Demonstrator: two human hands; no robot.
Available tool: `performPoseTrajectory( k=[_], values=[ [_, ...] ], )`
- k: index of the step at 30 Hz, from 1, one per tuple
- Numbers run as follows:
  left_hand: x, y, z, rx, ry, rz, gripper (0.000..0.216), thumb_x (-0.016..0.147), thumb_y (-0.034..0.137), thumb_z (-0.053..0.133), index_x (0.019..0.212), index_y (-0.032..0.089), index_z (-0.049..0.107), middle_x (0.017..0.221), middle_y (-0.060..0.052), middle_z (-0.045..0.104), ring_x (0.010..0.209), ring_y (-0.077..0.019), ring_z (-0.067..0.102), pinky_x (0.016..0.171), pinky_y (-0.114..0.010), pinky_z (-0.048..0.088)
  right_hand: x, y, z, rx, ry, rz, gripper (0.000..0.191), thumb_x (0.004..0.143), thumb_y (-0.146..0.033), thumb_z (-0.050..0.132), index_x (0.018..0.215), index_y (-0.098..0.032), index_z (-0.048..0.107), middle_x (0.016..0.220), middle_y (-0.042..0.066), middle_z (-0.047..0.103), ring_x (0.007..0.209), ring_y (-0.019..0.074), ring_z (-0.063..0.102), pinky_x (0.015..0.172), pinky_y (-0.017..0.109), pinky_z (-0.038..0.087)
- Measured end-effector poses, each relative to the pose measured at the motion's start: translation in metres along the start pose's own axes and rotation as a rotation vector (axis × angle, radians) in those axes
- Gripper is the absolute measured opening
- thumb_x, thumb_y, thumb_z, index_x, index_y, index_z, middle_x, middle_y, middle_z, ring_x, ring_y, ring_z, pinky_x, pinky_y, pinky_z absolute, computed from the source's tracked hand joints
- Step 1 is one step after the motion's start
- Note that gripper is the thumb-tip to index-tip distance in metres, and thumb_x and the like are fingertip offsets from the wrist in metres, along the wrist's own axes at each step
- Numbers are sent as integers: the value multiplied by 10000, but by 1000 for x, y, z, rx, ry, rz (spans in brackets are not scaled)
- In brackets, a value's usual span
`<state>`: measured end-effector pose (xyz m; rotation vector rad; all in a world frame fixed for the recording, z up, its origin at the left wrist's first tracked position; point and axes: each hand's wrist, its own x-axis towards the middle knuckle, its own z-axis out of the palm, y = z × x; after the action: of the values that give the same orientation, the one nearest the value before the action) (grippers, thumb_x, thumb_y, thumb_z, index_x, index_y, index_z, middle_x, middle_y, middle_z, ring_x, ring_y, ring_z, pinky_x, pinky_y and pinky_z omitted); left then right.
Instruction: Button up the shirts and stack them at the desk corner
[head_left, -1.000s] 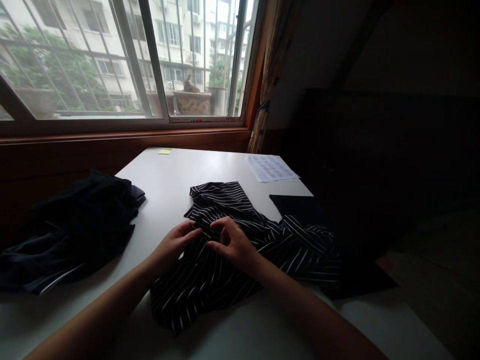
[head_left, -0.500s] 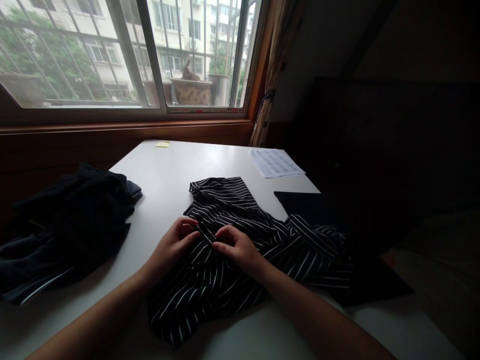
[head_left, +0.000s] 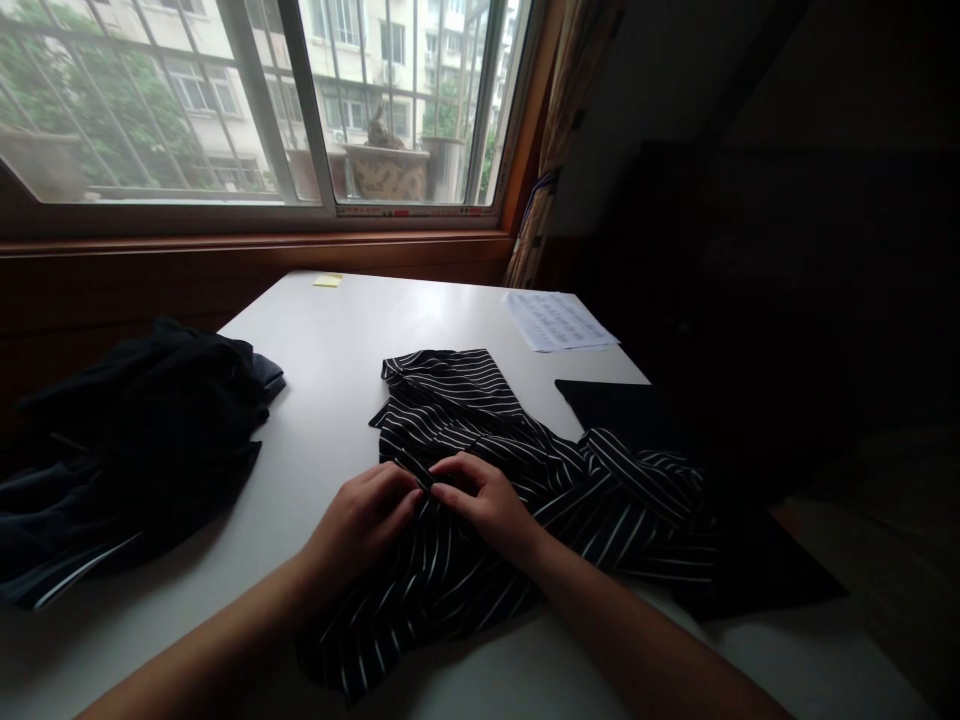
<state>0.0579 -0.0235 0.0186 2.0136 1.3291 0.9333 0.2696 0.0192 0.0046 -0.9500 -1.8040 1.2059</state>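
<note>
A black shirt with thin white stripes (head_left: 465, 410) lies crumpled across the middle of the white table (head_left: 337, 340). My left hand (head_left: 364, 520) and my right hand (head_left: 484, 500) rest side by side on the shirt's near middle. Their fingertips meet and pinch the same fold of striped cloth, fingers curled. Both forearms reach in from the bottom edge. The shirt's right part trails toward the dark right side.
A heap of dark clothing (head_left: 127, 440) covers the table's left side. A printed sheet of paper (head_left: 559, 320) lies at the far right, a yellow sticky note (head_left: 328, 281) at the far edge. A flat black item (head_left: 622, 405) lies right of the shirt. A window stands behind.
Both hands have drawn closer together on the shirt, and their fingers have curled from loosely spread into a pinch on the cloth. The view has shifted slightly.
</note>
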Motion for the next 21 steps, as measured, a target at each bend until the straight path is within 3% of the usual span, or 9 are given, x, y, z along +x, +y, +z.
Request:
performPoseTrajectory(
  k=[10,21],
  values=[
    [4,-2,-1,-56,-76,-184,309,954,469,526,891,190,645,802,-16,669,741,-178,608,675,-278,441,-3,-5,0,-41,-101,-136,164,889,-174,652,1022,-223,736,936,27,662,889,169,633,824,313,505],
    [7,-2,-5,-129,-97,-221,190,903,344,568,827,188,644,765,-5,661,732,-181,604,673,-271,445,-5,-12,0,-89,-119,-159,156,861,-126,625,932,-231,716,927,30,645,888,177,630,838,329,524]
  ],
)
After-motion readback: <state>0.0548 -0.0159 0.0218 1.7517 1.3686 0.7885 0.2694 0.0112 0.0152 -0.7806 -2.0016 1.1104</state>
